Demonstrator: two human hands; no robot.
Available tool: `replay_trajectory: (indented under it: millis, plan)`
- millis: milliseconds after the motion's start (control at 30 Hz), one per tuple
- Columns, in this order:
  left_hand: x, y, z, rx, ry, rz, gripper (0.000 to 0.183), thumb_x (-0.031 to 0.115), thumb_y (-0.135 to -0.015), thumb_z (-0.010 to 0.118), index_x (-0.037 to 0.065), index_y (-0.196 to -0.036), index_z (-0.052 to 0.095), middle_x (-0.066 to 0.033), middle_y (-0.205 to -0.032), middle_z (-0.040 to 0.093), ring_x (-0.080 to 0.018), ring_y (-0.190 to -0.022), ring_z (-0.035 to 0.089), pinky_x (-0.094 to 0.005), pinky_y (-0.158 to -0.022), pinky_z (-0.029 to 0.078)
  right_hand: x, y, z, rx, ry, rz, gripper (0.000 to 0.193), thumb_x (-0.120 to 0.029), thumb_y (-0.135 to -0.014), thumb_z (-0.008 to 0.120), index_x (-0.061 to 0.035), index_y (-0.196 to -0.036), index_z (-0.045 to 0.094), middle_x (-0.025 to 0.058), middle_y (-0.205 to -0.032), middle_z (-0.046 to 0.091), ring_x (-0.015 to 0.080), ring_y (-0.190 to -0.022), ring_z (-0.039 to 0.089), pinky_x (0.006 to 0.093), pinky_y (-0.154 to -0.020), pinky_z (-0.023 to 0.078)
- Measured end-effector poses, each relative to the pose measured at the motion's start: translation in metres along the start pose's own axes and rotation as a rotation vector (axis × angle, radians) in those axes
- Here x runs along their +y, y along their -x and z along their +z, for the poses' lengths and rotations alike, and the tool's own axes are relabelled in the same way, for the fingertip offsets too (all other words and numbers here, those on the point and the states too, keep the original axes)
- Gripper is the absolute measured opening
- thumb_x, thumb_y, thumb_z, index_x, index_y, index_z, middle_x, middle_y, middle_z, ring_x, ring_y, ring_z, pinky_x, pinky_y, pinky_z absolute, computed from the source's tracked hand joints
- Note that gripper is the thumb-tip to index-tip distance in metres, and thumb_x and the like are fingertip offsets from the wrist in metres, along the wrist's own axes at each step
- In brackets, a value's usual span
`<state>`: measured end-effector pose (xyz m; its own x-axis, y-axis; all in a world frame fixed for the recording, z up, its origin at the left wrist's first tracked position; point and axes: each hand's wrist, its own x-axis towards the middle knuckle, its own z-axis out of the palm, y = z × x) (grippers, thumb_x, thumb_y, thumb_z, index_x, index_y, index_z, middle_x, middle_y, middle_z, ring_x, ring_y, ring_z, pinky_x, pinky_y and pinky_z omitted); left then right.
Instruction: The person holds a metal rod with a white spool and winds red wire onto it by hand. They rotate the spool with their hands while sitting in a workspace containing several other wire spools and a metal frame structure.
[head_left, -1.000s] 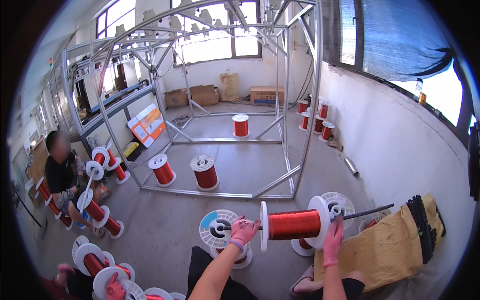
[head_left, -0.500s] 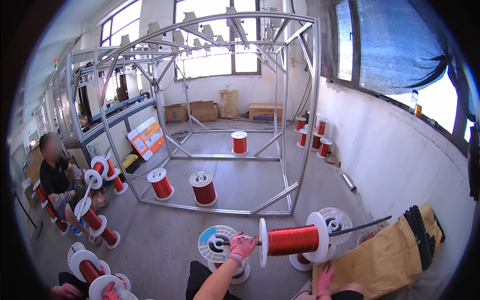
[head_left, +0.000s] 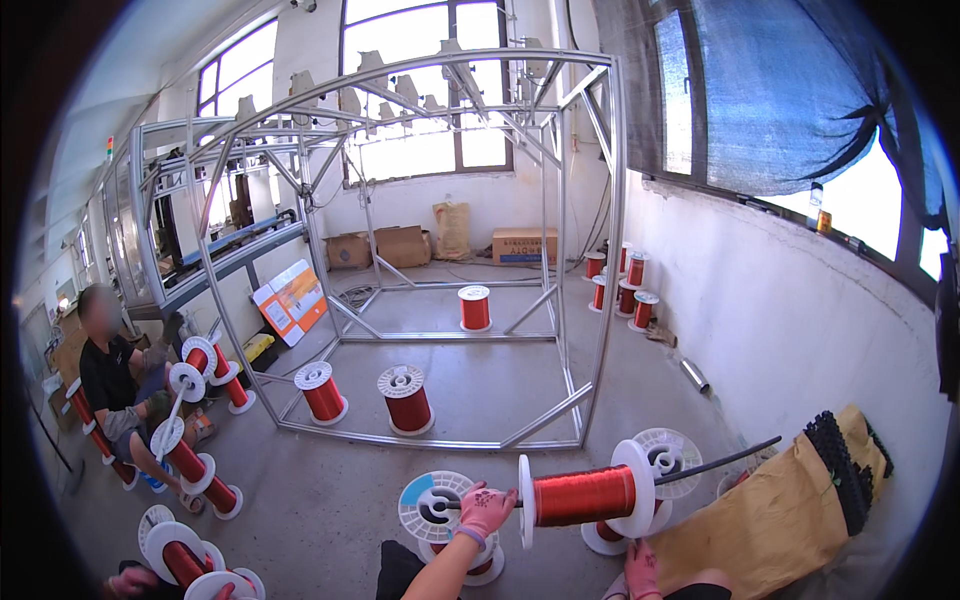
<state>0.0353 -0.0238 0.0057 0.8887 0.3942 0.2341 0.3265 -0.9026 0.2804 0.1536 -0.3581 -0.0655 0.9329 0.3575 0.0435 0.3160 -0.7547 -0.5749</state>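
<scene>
My left hand (head_left: 487, 508), in a pink glove, is closed round the left end of a dark rod (head_left: 725, 457). The rod runs through a spool of red wire (head_left: 585, 496) with white flanges, lying on its side in front of me. My right hand (head_left: 643, 568), also gloved in pink, is at the lower edge under the spool's right flange, fingers stretched upward. Whether it touches the flange I cannot tell. Upright behind the rod stand a spool with a blue-marked white flange (head_left: 418, 493) and another white-flanged spool (head_left: 672, 452), both partly hidden.
Brown paper sacking (head_left: 760, 530) lies at the right. Ahead stands a metal frame (head_left: 430, 440) with spools of red wire (head_left: 406, 408) within it. A seated person (head_left: 110, 370) handles spools at the left; another person's gloved hand (head_left: 133, 580) shows lower left.
The surroundings have shifted slightly down in the view. My right hand has moved a little left, closer to the spool's flange. My left hand still grips the rod.
</scene>
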Motion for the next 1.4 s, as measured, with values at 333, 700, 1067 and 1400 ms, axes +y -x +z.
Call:
replay_trajectory:
  millis: [333, 700, 1067, 1400]
  plan:
    - [-0.001, 0.000, -0.004, -0.049, -0.048, -0.015, 0.065, 0.049, -0.100, 0.026, 0.009, -0.084, 0.075, -0.0130, -0.084, 0.072, -0.0249, -0.090, 0.068, -0.0371, -0.108, 0.035, -0.116, -0.101, -0.081, 0.515, -0.320, -0.339, 0.044, -0.023, -0.096, 0.055, 0.0077, -0.128, 0.051, 0.0273, -0.124, 0.058, 0.0394, -0.116, 0.056, 0.0417, -0.101, 0.042]
    - [-0.009, 0.005, -0.008, -0.022, -0.091, -0.034, 0.063, 0.051, -0.099, 0.029, 0.012, -0.085, 0.076, -0.0111, -0.085, 0.072, -0.0241, -0.089, 0.068, -0.0366, -0.107, 0.037, 0.030, -0.024, 0.028, 0.398, -0.449, 0.031, 0.041, -0.021, -0.097, 0.049, 0.0021, -0.131, 0.050, 0.0258, -0.126, 0.057, 0.0387, -0.118, 0.054, 0.0415, -0.100, 0.042]
    - [-0.017, 0.005, 0.004, 0.067, -0.046, -0.030, 0.065, 0.051, -0.099, 0.030, 0.009, -0.080, 0.075, -0.0126, -0.080, 0.072, -0.0246, -0.086, 0.068, -0.0365, -0.107, 0.037, -0.090, -0.017, -0.062, 0.126, -0.476, -0.110, 0.047, -0.027, -0.095, 0.056, 0.0054, -0.129, 0.052, 0.0265, -0.130, 0.055, 0.0398, -0.121, 0.053, 0.0437, -0.100, 0.043]
    - [0.003, 0.002, -0.005, -0.022, -0.068, -0.010, 0.065, 0.049, -0.099, 0.030, 0.008, -0.077, 0.075, -0.0142, -0.080, 0.071, -0.0258, -0.086, 0.068, -0.0373, -0.105, 0.038, -0.113, -0.078, -0.091, 0.454, -0.616, -0.287, 0.043, -0.022, -0.099, 0.051, 0.0078, -0.130, 0.050, 0.0265, -0.128, 0.057, 0.0385, -0.120, 0.054, 0.0417, -0.103, 0.040]
